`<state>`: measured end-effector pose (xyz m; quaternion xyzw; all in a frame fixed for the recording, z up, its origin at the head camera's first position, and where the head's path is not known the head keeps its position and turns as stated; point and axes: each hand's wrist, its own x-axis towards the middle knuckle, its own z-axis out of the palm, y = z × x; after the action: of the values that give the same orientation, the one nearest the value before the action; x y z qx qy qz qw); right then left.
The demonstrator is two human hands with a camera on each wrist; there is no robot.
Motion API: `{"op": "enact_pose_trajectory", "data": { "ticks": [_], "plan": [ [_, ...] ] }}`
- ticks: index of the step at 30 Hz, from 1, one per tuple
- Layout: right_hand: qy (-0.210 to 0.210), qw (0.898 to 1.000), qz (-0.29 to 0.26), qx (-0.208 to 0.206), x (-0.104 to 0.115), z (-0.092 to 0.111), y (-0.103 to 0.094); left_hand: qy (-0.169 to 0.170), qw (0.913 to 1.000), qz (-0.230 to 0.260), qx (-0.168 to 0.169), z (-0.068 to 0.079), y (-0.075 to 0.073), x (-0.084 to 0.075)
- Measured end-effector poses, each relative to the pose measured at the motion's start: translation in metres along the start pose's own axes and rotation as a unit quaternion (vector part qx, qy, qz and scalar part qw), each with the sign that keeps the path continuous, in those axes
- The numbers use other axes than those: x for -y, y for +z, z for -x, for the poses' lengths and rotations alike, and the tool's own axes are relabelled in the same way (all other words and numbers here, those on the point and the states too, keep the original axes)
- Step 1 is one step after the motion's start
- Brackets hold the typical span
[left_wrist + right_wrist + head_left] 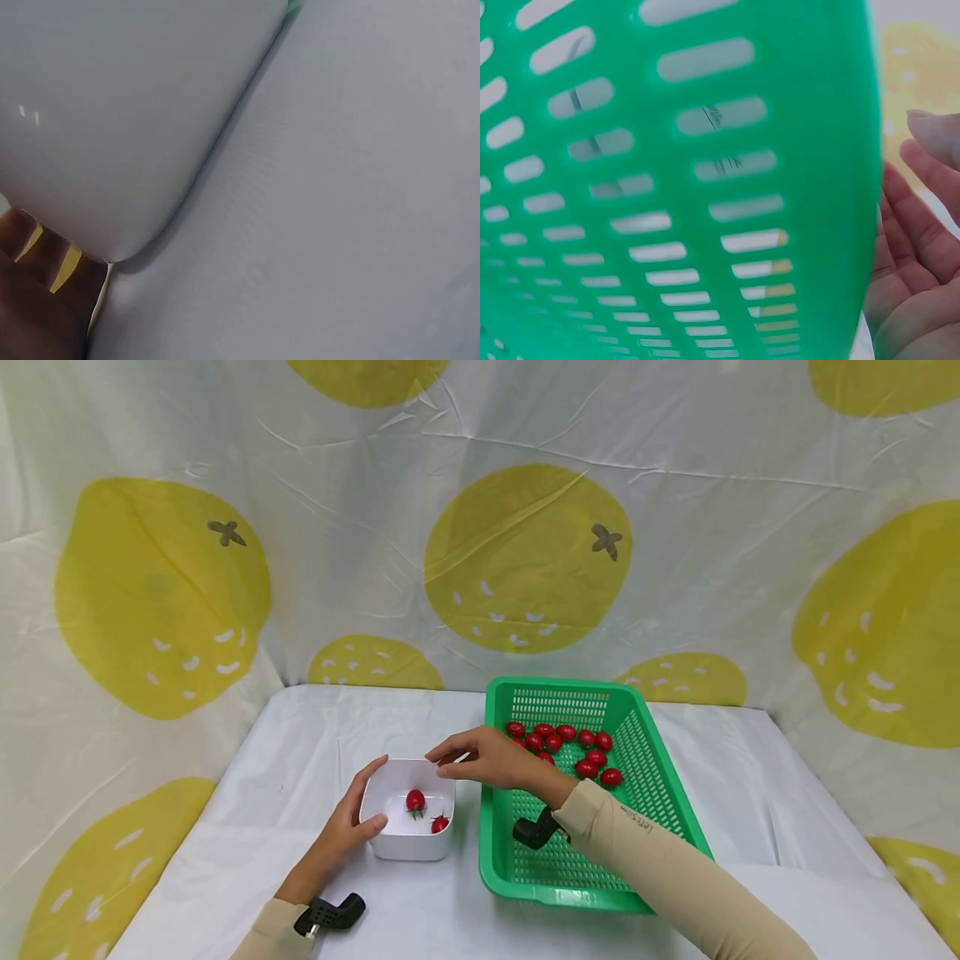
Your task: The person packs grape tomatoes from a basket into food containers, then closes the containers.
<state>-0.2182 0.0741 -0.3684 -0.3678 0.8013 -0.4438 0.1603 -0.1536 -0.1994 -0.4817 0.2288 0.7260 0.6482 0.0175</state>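
A square white bowl [408,847] stands on the cloth, with a cherry tomato [416,801] and another small tomato [440,823] inside. My left hand [351,818] holds the bowl from its left side, thumb at the near rim and fingers along the far left wall. In the left wrist view, its fingers [49,281] lie against the white wall. My right hand [487,758] is over the bowl's right rim, fingers loosely bent and no tomato showing between them. Its wrist passes above the green basket [495,868], whose slotted wall fills much of the right wrist view.
Several cherry tomatoes [588,768] lie in the far part of the basket, just right of the bowl. White cloth [300,735] covers the table. A curtain with yellow fruit prints [528,560] hangs behind and at both sides.
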Motion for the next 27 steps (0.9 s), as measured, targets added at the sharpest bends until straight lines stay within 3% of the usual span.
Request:
{"op": "enact_pose_trajectory", "data": {
  "ticks": [12,27],
  "plan": [
    [0.013,1.0,-0.004,-0.025,-0.002,0.021,-0.03,0.005,1.0,0.004,0.005,-0.001,0.0,-0.001],
    [0.051,0.994,-0.008,-0.092,-0.032,0.04,-0.05,-0.002,1.0,0.005,0.004,0.002,0.001,-0.001]
  ]
}}
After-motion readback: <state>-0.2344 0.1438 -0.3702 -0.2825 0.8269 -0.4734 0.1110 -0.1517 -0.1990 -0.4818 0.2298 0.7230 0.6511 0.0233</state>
